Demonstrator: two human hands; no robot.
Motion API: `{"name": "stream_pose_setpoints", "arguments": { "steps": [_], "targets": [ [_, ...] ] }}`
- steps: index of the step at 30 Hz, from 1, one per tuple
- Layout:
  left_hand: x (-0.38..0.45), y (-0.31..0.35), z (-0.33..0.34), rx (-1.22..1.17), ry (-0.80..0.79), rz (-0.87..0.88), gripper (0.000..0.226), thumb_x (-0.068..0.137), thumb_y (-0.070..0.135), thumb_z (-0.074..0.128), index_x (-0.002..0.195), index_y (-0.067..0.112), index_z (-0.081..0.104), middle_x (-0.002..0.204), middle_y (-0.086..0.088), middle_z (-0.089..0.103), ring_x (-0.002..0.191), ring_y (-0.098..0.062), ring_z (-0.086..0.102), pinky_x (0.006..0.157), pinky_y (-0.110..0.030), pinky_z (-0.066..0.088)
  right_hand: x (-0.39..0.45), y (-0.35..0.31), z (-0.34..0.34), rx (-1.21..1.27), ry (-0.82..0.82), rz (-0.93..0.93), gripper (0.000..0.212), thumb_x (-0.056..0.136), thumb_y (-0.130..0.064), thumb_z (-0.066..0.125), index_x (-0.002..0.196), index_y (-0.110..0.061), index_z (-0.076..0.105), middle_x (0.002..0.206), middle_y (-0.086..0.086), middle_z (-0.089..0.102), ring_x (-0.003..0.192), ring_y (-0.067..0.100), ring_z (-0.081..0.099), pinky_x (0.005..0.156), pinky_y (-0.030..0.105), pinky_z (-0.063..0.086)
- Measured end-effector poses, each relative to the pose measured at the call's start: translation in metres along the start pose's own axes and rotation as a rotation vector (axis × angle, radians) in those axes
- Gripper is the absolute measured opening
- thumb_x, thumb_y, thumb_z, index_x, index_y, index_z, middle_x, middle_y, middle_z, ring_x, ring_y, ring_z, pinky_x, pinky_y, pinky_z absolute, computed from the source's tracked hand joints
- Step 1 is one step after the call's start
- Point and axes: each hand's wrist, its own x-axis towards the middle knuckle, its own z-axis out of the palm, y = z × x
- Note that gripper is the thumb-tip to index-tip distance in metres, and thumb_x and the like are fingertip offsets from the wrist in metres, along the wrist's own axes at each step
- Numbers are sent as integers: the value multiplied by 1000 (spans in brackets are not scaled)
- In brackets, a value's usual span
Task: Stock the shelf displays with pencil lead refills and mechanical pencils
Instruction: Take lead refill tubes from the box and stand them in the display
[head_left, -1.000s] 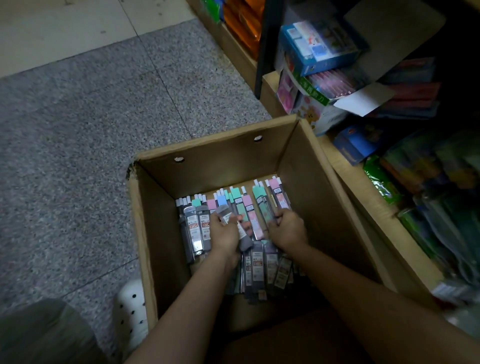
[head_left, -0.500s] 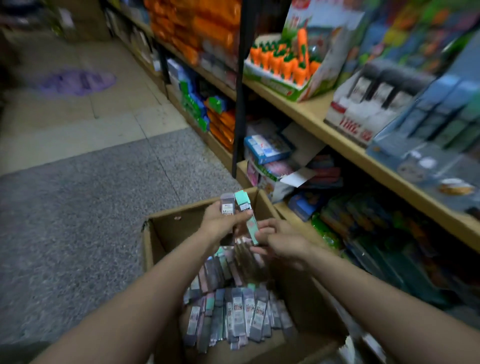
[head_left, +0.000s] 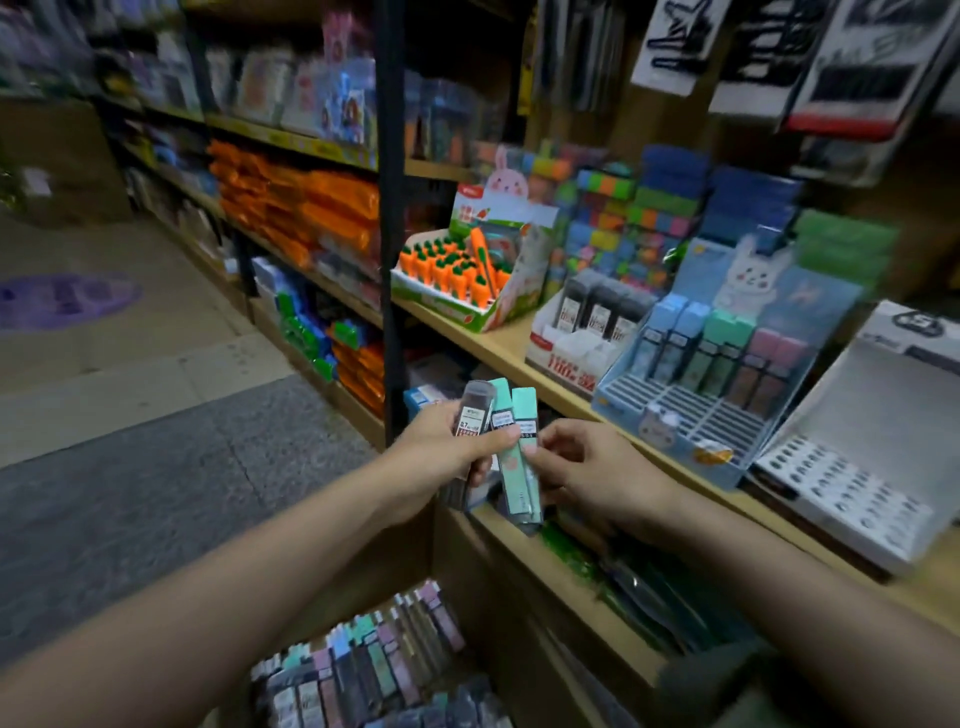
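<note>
The left hand (head_left: 447, 441) gripped a fanned bunch of lead refill cases (head_left: 498, 415), one dark and two mint, held in front of the wooden shelf (head_left: 498, 348). The right hand (head_left: 587, 467) pinched the rightmost mint case. The blue display tray (head_left: 691, 415) stood to the right, and more refills lay in the box (head_left: 374, 670) near the bottom.

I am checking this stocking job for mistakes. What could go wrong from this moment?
1. The left hand holds several lead refill cases fanned out at once, while the right hand pinches only the green one's edge; a case could slip and fall.
2. The grey case and the green cases are mixed, so one may land in the wrong display: the blue rabbit display holds coloured cases, the white display dark ones.
</note>
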Motion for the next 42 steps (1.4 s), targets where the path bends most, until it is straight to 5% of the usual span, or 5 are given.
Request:
{"name": "stream_pose_setpoints", "arguments": {
  "steps": [3, 9, 21, 31, 42],
  "targets": [
    [11, 5, 6, -39, 3, 1, 14, 83, 27, 75, 93, 17, 72, 69, -5, 65, 54, -9, 52, 44, -20, 40, 2, 5, -7, -97, 109, -29, 11, 93, -21, 64, 104, -21, 61, 89, -2, 69, 74, 7, 69, 64, 20, 56],
    [38, 15, 26, -145, -46, 74, 19, 85, 23, 74, 95, 7, 72, 73, -1, 72, 51, -8, 43, 40, -18, 35, 4, 15, -35, -70, 342, -64, 77, 90, -10, 67, 141, -51, 26, 96, 6, 60, 80, 20, 71, 73, 39, 61],
    [75, 16, 73, -237, -113, 90, 20, 89, 27, 69, 106, 17, 65, 95, -4, 76, 49, -3, 53, 42, -17, 40, -13, 27, -113, -144, 874, -222, 50, 85, -15, 73, 116, -31, 38, 88, -4, 65, 76, 0, 68, 62, 17, 57],
    [76, 20, 83, -175, -187, 86, 18, 91, 19, 66, 109, 18, 63, 94, -3, 76, 52, -6, 55, 43, -19, 40, 17, 25, -167, -659, 831, -204, 26, 88, -10, 69, 104, -14, 49, 92, 7, 65, 80, 23, 64, 74, 46, 57],
    [75, 12, 74, -159, -142, 69, 14, 91, 19, 65, 106, 20, 66, 93, -2, 76, 56, -5, 54, 46, -19, 42, 36, 33, -172, -600, 838, -150, 26, 89, -7, 68, 109, -13, 54, 105, 6, 62, 85, 18, 60, 70, 32, 51]
  ]
}}
